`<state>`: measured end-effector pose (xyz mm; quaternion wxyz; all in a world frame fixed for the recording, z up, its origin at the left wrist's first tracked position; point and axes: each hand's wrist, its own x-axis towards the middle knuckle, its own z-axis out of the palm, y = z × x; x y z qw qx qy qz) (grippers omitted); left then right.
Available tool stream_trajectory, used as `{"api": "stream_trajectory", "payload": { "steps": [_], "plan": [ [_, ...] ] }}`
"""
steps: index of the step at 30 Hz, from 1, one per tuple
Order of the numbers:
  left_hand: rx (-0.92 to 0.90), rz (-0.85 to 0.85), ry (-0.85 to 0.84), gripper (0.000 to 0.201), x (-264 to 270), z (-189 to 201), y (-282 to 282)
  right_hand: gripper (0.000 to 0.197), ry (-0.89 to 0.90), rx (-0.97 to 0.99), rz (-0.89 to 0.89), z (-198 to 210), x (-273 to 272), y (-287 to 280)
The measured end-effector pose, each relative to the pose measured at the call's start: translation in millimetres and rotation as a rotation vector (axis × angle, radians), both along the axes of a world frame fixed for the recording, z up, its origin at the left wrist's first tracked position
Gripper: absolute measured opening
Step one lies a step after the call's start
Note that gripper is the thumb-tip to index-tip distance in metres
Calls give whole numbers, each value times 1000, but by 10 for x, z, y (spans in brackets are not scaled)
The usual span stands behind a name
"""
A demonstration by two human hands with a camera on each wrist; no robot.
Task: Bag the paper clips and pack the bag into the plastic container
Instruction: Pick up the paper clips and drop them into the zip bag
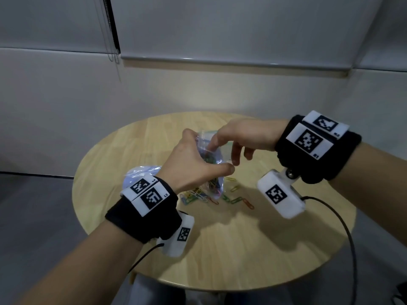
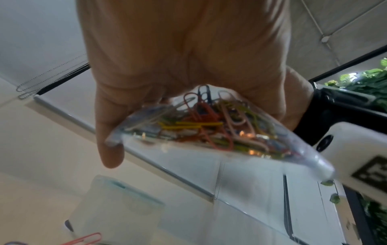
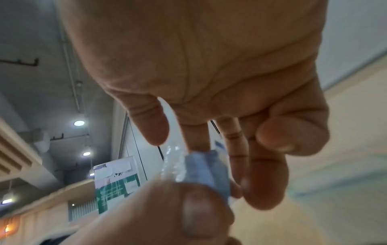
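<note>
- Left hand (image 1: 193,164): fingers curled round the clear zip bag (image 2: 209,132) of coloured paper clips, held above the round wooden desk (image 1: 220,249).
- Right hand (image 1: 240,137): fingers loosely spread at bag's top edge; pinching or not, cannot tell.
- Loose paper clips (image 1: 237,200) on desk beneath bag.
- Plastic container (image 1: 137,173) behind left wrist.

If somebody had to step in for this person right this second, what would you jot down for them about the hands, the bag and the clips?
Left hand: grips the clear bag around its middle, held above the round table.
Right hand: thumb and fingers pinch the bag's top edge at the blue strip.
Done: many coloured paper clips are already inside the bag.
Left: loose clips lie on the table under the bag; bag them, close the top, then pack the bag into the plastic container, which sits on the table behind the left wrist.
</note>
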<state>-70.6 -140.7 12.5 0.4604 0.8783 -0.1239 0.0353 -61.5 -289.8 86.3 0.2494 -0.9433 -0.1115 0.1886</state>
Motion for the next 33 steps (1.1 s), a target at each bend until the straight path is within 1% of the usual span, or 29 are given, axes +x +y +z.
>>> {"api": "stream_trajectory", "payload": {
  "steps": [1, 3, 4, 6, 8, 9, 10, 11, 13, 14, 15, 16, 18, 19, 20, 24, 27, 29, 33],
  "plan": [
    [4, -2, 5, 71, 5, -10, -17, 40, 45, 11, -16, -23, -18, 7],
    [18, -2, -2, 69, 14, -13, -28, 37, 71, 29, -10, -45, -57, 29],
    [24, 6, -8, 68, 9, 2, -23, 37, 46, 69, -9, -37, -57, 38],
    [9, 26, -19, 66, 34, 32, 38, 36, -40, 246, -44, -8, 25, 31],
    [-11, 62, -20, 66, 68, 64, 149, 28, -105, 425, -127, 8, 173, -1],
    [6, 88, -30, 67, 97, 71, 218, 22, -135, 441, -165, -14, 251, -14],
    [31, 112, -41, 69, 119, 76, 284, 14, -169, 388, -185, -70, 327, -20],
    [45, 135, -44, 70, 143, 72, 349, 8, -194, 288, -180, -156, 406, -17],
    [57, 171, -36, 69, 177, 58, 453, 10, -203, 29, -105, -394, 549, 19],
    [64, 181, -32, 68, 174, 54, 485, 13, -176, -81, -47, -513, 597, 53],
    [73, 184, -33, 70, 181, 42, 515, 20, -145, -166, 22, -621, 626, 95],
    [87, 185, -36, 71, 185, 31, 537, 34, -129, -241, 93, -705, 641, 147],
    [103, 179, -25, 75, 202, 8, 565, 60, -166, -363, 192, -851, 668, 250],
    [109, 179, -12, 77, 218, -6, 577, 65, -198, -388, 202, -912, 693, 292],
    [114, 179, -4, 77, 219, -9, 583, 63, -224, -398, 193, -966, 718, 333],
    [127, 183, 8, 74, 244, -19, 621, 39, -256, -393, 168, -1101, 787, 450],
    [127, 182, 23, 72, 268, -37, 642, 25, -253, -383, 157, -1093, 804, 468],
    [128, 172, 30, 69, 277, -48, 642, 20, -241, -332, 140, -1053, 806, 430],
    [121, 138, 32, 68, 292, -52, 615, 16, -230, -185, 71, -896, 749, 266]
  ]
}}
